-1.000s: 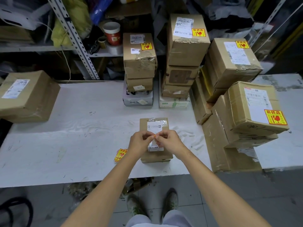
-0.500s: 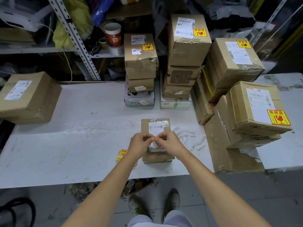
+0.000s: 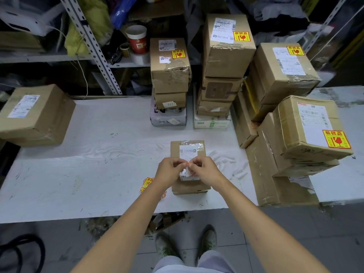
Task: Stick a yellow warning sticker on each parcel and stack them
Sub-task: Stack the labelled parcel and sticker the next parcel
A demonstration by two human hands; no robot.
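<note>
A small brown parcel [image 3: 187,149] with a white label lies flat near the table's front edge. Above it my left hand [image 3: 169,170] and my right hand [image 3: 203,170] meet, fingertips pinching a small sticker [image 3: 187,166] with its white backing; only a sliver of yellow-red shows between the fingers. Just left of the parcel, partly hidden under my left wrist, lies a sheet of yellow warning stickers [image 3: 146,183]. Stacks of parcels bearing yellow stickers stand behind and to the right [image 3: 224,54].
A large brown parcel without a yellow sticker [image 3: 35,115] sits at the table's left end. The white table [image 3: 88,164] runs across the view. Behind it a metal shelf [image 3: 94,48] holds a paper cup, tape and bags. My feet stand on the tiled floor.
Both hands stay together over the small parcel, fingers working at the sticker; their position has hardly shifted.
</note>
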